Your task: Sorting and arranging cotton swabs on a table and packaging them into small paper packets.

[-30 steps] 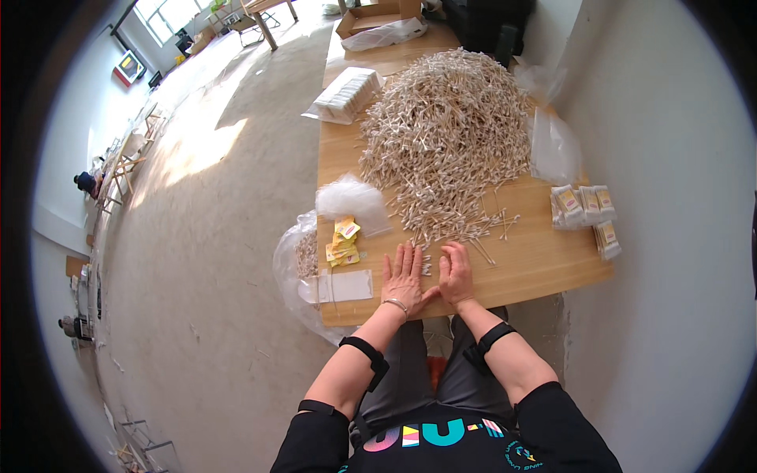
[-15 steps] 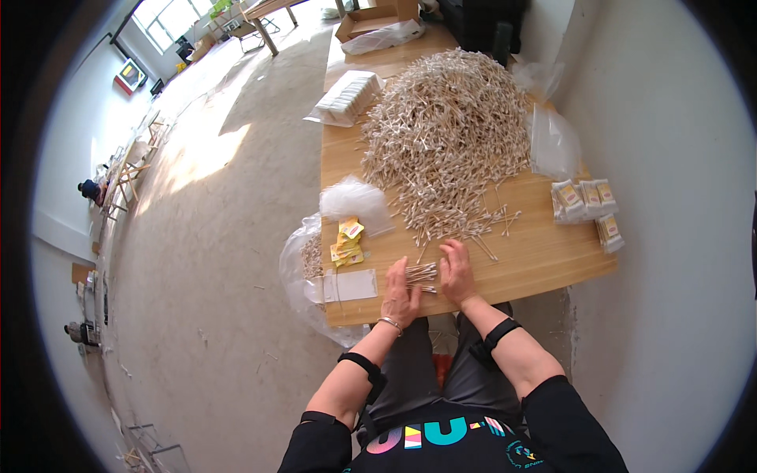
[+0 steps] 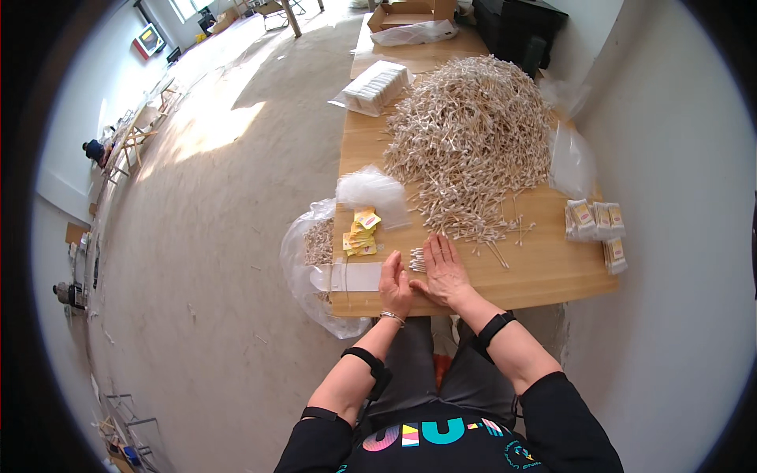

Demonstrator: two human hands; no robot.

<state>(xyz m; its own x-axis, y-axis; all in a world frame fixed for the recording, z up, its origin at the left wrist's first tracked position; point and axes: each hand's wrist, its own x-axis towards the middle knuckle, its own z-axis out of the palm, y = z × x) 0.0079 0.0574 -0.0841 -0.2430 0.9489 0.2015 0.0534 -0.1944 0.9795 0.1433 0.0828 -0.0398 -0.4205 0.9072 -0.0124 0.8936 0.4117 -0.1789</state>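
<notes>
On the near part of the wooden table, my right hand (image 3: 445, 272) lies flat with its fingers stretched forward, partly over a small row of cotton swabs (image 3: 416, 260). Only the swabs' white tips and short lengths of stick show at the left of that hand; the rest is covered. My left hand (image 3: 395, 285) rests on its edge just left of the row, fingers loosely bent and not wrapped round anything I can see. The two thumbs almost meet. Beyond my hands rises a large heap of cotton swabs (image 3: 469, 134), with stray ones along its near edge.
Left of my hands lie a white card strip (image 3: 359, 277), yellow labels (image 3: 362, 234) and clear plastic bags (image 3: 371, 195). Filled packets (image 3: 597, 219) sit at the right. A bag of swabs (image 3: 318, 243) hangs by the left edge. Farther back are wrapped white packs (image 3: 377, 87) and a cardboard box (image 3: 410, 13).
My right hand has shifted left and flattened over the small row of swabs, covering most of it. My left hand has turned more on its edge. The whole view has shifted slightly.
</notes>
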